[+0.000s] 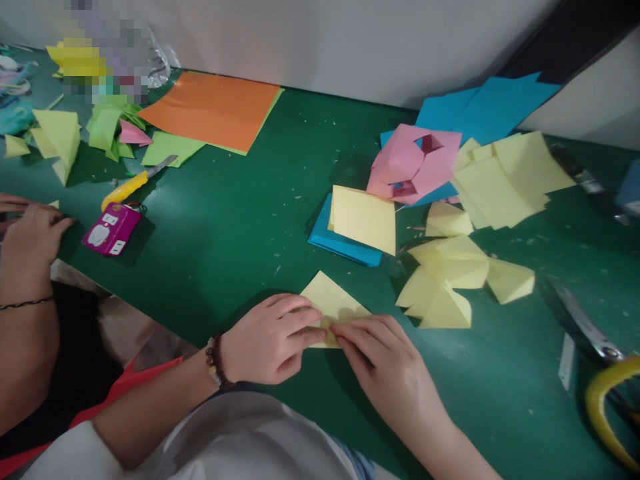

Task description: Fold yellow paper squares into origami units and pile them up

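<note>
"Near the front edge of the worktop, what do you see?"

"I see a yellow paper, one corner pointing toward the wall; green surface runs from it up to the orange sheet, and a blue folded paper lies near that corner, apart."

"And the left hand and right hand?"

"I have the paper between and partly under both: left loosely curled over its left side, right nearly closed at its right. Whether either pinches it, I can't tell."

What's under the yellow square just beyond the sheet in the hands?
Blue paper shows along the left and near edges of the yellow square; anything else beneath it is covered.
</note>
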`<state>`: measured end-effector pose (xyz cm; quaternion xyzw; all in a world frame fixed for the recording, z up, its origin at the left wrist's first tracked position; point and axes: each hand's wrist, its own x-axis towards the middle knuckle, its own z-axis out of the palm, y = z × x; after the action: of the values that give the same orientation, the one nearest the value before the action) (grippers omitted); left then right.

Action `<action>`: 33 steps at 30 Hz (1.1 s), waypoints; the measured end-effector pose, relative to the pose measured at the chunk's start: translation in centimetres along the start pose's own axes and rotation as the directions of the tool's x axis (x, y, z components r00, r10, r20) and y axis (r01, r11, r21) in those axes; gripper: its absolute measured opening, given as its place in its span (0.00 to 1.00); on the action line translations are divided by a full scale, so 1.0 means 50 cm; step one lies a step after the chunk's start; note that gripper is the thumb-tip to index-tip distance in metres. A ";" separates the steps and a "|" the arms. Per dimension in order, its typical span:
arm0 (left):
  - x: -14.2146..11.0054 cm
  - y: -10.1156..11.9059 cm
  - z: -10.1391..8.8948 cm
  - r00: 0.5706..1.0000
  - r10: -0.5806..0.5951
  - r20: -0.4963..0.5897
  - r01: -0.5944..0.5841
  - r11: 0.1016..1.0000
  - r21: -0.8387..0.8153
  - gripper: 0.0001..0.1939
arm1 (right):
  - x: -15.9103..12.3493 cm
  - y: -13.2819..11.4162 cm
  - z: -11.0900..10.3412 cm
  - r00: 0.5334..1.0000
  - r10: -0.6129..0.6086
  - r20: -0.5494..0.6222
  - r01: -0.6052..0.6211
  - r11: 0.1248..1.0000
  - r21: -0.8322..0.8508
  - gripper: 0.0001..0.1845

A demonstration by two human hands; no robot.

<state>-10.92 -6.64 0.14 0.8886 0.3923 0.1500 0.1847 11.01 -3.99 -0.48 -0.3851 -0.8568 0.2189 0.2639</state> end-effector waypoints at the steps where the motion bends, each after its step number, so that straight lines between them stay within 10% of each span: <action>1: 0.000 0.000 0.000 1.000 0.000 0.002 0.000 1.000 0.001 0.18 | 0.000 0.000 0.000 1.000 -0.002 -0.003 0.002 1.000 0.002 0.09; 33: 0.002 0.001 -0.011 0.996 0.041 0.075 -0.038 0.999 -0.038 0.18 | -0.015 0.004 0.001 0.989 -0.146 -0.023 0.137 0.965 -0.222 0.04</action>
<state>-11.04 -6.48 0.65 0.8977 0.3645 0.1270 0.2124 11.51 -4.47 -0.87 -0.3539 -0.8957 0.0958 0.2514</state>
